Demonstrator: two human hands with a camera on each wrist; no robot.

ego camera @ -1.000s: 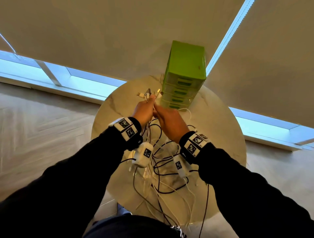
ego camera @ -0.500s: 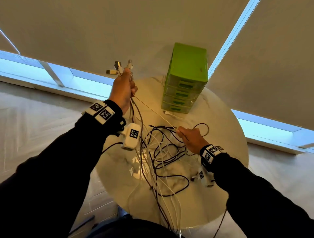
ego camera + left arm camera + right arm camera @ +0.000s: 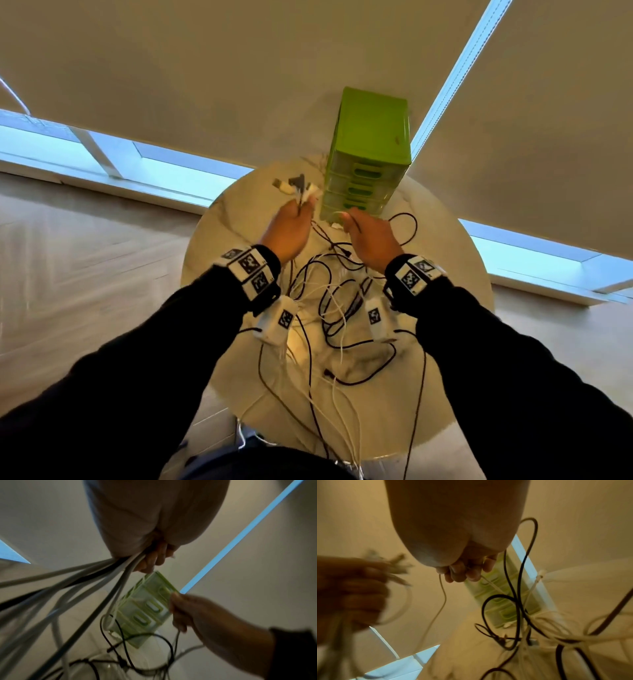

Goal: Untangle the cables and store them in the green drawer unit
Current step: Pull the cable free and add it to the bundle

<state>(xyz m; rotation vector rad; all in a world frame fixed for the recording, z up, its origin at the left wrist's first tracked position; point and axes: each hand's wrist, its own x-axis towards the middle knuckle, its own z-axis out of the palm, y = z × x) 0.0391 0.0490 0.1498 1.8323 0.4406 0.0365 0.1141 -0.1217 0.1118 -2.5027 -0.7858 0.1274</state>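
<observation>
My left hand (image 3: pixel 291 222) grips a bundle of black and white cables (image 3: pixel 96 577) near their ends, and the plugs (image 3: pixel 296 186) stick out above the fist. My right hand (image 3: pixel 368 233) pinches one thin white cable (image 3: pixel 442 599) just in front of the green drawer unit (image 3: pixel 371 154). The unit stands at the far edge of the round marble table (image 3: pixel 442 246) with all its drawers closed. A tangle of black and white cables (image 3: pixel 339 308) lies on the table under both wrists and hangs over the near edge.
Closed beige blinds (image 3: pixel 205 68) fill the wall behind the table, with a strip of window (image 3: pixel 164 171) below. Wooden floor (image 3: pixel 85 274) lies to the left and right. The table's near rim is close to my body.
My left hand has come down from high at the left to the table's far side. My right hand has moved forward from the middle of the tangle to the drawer unit's front.
</observation>
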